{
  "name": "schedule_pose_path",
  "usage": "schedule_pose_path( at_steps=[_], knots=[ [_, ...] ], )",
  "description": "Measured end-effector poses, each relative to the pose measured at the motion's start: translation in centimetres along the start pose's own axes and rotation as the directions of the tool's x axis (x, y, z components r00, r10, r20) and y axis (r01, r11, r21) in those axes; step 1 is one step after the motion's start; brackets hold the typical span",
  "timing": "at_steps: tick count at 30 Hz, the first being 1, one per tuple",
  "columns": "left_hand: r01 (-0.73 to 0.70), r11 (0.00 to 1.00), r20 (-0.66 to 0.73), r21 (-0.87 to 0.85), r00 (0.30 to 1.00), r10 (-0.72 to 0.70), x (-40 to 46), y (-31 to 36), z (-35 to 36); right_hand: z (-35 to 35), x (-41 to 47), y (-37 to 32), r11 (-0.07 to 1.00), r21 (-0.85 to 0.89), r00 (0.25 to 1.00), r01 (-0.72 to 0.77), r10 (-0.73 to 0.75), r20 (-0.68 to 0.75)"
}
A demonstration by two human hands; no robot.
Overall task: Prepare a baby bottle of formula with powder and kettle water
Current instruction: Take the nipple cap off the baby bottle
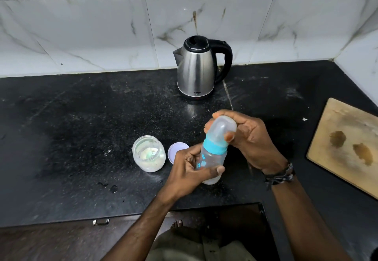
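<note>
bottle (212, 156) light, smooth plastic, maybe slippery | my left hand (192, 166) grip wraps its body | my right hand (245, 136) grip pinches the cap (223, 125) | best hold: mid-body

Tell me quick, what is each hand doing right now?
Left hand: closed, gripping the lower body of the baby bottle.
Right hand: closed, fingers and thumb curled round the bottle's clear cap.

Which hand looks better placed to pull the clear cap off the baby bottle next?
The right hand: its fingers already curl round the clear cap at the top of the bottle. The left hand grips the bottle's body lower down, steadying it.
</note>
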State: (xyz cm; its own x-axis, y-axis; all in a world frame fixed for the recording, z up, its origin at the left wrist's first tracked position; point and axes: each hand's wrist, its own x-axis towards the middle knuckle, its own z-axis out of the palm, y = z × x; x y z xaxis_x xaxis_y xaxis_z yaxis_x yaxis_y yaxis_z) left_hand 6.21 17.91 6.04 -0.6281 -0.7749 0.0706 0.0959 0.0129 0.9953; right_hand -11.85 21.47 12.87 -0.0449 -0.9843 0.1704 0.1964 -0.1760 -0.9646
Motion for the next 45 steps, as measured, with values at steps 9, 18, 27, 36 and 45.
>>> schedule_pose_path(
  at_steps=[9,18,27,36,45],
  knots=[
    [0.065,0.997,-0.046,-0.032,0.997,-0.066,-0.6,-2.0,-0.2,-2.9,1.9,0.0,0.994,-0.068,0.974,0.082,-0.095,-0.206],
    [0.082,0.996,-0.177,0.025,0.981,-0.076,0.1,-4.2,-0.8,-7.2,1.7,10.2,0.805,-0.530,0.863,-0.266,-0.047,-0.504],
    [0.087,0.996,-0.232,0.012,0.969,-0.082,0.5,-5.2,-0.8,-8.5,1.1,14.7,0.622,-0.665,0.856,-0.413,0.015,-0.517],
    [0.102,0.995,-0.243,0.019,0.965,-0.094,0.4,-5.4,-0.6,-8.6,1.1,15.5,0.550,-0.725,0.873,-0.414,0.014,-0.488],
    [0.121,0.992,-0.283,0.024,0.953,-0.109,0.3,-4.9,-0.4,-7.6,0.9,12.3,0.493,-0.766,0.888,-0.413,0.031,-0.459]
  ],
)
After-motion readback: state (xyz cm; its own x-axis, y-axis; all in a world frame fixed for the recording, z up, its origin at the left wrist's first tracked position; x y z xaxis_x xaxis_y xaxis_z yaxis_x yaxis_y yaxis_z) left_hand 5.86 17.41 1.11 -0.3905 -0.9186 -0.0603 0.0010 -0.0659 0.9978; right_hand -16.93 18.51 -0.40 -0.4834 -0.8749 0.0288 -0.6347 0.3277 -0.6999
